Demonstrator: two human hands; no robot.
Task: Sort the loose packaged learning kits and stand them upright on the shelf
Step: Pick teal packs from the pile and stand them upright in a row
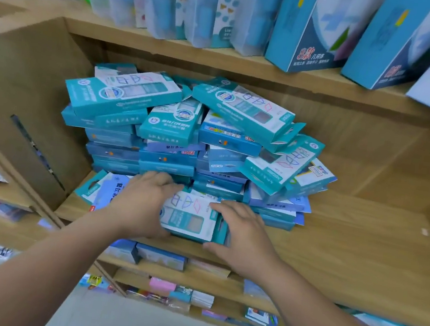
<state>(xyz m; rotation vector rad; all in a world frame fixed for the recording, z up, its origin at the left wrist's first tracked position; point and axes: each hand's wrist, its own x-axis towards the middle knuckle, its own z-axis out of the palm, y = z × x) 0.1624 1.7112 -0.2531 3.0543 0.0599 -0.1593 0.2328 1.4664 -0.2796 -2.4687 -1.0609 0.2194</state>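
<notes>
Early in the sort, by the look of it: squaring up a small front stack (190, 220) of teal kit boxes lying flat at the near edge of the wooden shelf (360, 251). Grasping it from both sides, with the left hand (144, 203) curled over its left and far edges and the right hand (240, 233) wrapped round its right side, thumb at the near corner. Just behind, touching it, a crooked pile of kits (184, 137), all flat or tilted, none upright yet. Next, probably: lifting the stack as one, turning it on end, and setting it on the bare board to the right. Calls for a steady squeeze so no box slips out, and something to lean against.
</notes>
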